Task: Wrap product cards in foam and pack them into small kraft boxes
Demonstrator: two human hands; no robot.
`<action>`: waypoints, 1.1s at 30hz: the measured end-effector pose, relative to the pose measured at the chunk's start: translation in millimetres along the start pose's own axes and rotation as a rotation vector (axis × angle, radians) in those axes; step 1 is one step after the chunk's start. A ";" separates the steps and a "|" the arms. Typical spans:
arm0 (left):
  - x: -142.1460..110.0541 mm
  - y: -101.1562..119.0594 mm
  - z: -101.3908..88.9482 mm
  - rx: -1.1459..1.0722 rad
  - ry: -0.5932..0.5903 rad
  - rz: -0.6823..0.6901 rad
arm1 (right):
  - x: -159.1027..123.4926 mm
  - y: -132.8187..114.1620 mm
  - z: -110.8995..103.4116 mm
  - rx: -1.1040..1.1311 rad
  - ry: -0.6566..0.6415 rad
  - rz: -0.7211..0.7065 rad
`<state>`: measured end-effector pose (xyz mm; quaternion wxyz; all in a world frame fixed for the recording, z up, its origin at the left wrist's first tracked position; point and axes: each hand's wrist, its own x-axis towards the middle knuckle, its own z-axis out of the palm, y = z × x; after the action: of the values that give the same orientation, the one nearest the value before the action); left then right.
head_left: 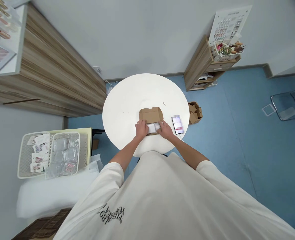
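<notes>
Tabletop (127,93): white, rounded. Open cardboard box (151,115) on it, lid raised on side away from person, pale items (152,128) inside. Phone (178,125), screen lit, right of box near edge. Small dark marks (164,103) beyond box.

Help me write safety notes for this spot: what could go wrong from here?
The phone lies near the edge of the white table, beside the right forearm, so a sideways sweep might knock it off.
With the left hand and right hand at the open cardboard box, its pale contents could get pinched if the lid came down.
</notes>
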<state>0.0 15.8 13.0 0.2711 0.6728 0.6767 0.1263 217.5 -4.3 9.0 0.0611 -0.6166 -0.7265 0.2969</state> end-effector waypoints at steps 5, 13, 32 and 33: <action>18.4 -30.5 -10.0 -0.328 0.064 -0.446 | 16.1 5.9 -9.5 0.467 0.164 0.369; 24.2 -26.6 -12.3 -0.661 -0.185 -0.424 | 35.8 -13.1 -28.4 0.954 0.054 0.505; 16.2 -39.7 -35.7 -0.816 -0.164 -0.495 | 21.3 -9.7 -30.1 1.089 -0.023 0.552; 15.8 -40.9 -37.9 -0.809 -0.181 -0.482 | 21.1 -11.0 -31.3 1.075 -0.030 0.543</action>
<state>-53.9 36.0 19.2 0.5907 0.3453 0.6836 0.2541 217.4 25.8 34.2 0.2762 -0.6586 -0.2917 0.6363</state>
